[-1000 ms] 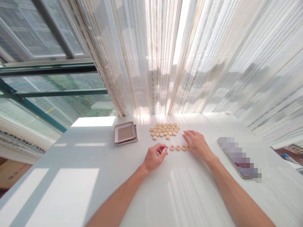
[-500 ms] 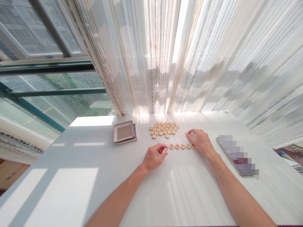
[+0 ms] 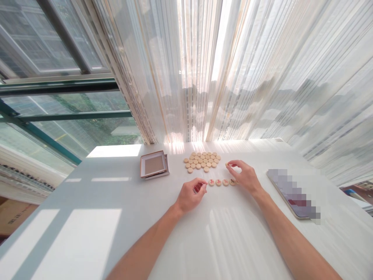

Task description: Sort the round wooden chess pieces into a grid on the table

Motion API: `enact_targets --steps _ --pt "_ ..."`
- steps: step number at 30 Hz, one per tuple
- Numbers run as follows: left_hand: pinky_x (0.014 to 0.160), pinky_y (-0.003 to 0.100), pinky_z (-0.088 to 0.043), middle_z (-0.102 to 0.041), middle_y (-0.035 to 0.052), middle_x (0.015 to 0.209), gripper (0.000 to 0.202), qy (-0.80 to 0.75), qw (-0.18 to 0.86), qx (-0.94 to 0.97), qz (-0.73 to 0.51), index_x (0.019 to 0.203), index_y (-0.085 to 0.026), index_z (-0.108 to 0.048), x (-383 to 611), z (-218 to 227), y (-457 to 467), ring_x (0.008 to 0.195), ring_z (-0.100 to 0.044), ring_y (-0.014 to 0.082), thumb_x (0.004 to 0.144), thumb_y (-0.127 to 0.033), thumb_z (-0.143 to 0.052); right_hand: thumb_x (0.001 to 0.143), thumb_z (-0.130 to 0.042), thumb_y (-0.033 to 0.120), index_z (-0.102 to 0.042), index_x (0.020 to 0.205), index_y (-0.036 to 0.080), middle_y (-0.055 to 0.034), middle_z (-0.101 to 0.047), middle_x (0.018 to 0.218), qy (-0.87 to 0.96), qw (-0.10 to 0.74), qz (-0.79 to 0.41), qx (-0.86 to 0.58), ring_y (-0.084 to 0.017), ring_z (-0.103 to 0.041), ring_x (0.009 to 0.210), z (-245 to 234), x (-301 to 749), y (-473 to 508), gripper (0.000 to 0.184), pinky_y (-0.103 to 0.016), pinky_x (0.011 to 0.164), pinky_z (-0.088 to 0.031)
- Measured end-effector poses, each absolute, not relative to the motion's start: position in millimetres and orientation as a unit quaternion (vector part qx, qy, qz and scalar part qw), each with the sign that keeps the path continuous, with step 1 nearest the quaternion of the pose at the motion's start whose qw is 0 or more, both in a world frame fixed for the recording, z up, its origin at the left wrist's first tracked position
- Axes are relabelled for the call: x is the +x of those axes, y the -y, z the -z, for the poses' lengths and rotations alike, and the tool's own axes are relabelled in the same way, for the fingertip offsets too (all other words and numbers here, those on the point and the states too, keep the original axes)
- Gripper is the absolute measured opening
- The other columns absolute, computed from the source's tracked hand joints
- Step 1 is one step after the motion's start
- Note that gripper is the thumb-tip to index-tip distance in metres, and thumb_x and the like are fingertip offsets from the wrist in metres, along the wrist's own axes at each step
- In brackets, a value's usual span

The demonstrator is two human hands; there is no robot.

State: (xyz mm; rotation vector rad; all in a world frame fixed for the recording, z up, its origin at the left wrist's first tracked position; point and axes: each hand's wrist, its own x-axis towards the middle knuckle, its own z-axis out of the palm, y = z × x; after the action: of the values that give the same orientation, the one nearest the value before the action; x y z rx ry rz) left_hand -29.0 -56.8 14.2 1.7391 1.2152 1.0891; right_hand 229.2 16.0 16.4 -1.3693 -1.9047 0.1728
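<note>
A row of round wooden Chinese chess pieces (image 3: 218,182) lies face up on the white table (image 3: 151,225), several with red characters and one with a black character. My left hand (image 3: 190,194) is closed in a loose pinch at the row's left end, its fingertips close beside the leftmost piece. Whether anything is between them is hidden. My right hand (image 3: 244,175) pinches a single Chinese chess piece (image 3: 227,165) between thumb and fingertips, behind the row. Its palm side covers the row's right end. A cluster of blank-side-up pieces (image 3: 199,160) sits behind the row.
An open shallow box (image 3: 142,167) stands left of the cluster. To the right of my right arm lies a phone (image 3: 284,194), its screen partly pixelated. Sheer striped curtains (image 3: 192,77) hang behind the table's far edge, with a window (image 3: 72,97) at the left.
My right hand has shifted slightly left with the piece, toward the cluster. My left hand stays beside the row. The whole view has moved a little.
</note>
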Motion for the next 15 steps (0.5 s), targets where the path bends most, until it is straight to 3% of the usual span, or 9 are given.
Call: enact_targets --steps 3,6,15 --pt "0.063 0.024 -0.049 -0.072 0.0024 0.076 0.021 -0.476 0.382 0.666 -0.430 0.097 -0.018 -0.068 -29.3 -13.6 55.4 0.066 -0.064 0.0139 0.093 -0.035 -0.056 0.094 -0.057 0.039 -0.065 0.102 0.024 -0.0066 -0.071 0.101 0.753 0.441 -0.118 -0.473 -0.023 -0.069 0.088 -23.0 208.3 1.3 0.019 -0.041 0.084 -0.056" --pt "0.064 0.024 -0.051 -0.072 0.0030 0.081 0.024 -0.480 0.400 0.645 -0.440 0.100 -0.018 -0.067 -29.9 -12.7 53.4 0.066 -0.065 0.0137 0.093 -0.038 -0.055 0.094 -0.059 0.036 -0.064 0.104 0.025 -0.0069 -0.070 0.101 0.773 0.436 -0.160 -0.432 -0.023 -0.068 0.089 -27.0 185.1 20.3 0.016 -0.035 0.075 -0.058" --pt "0.068 0.025 -0.053 -0.070 0.0041 0.086 0.022 -0.461 0.420 0.635 -0.456 0.094 -0.017 -0.065 -30.9 -9.8 50.8 0.073 -0.066 0.0149 0.090 -0.038 -0.061 0.094 -0.059 0.025 -0.064 0.105 0.025 -0.0077 -0.067 0.107 0.804 0.438 -0.214 -0.342 -0.020 -0.069 0.090 -19.4 165.3 36.1 0.012 -0.035 0.077 -0.060"
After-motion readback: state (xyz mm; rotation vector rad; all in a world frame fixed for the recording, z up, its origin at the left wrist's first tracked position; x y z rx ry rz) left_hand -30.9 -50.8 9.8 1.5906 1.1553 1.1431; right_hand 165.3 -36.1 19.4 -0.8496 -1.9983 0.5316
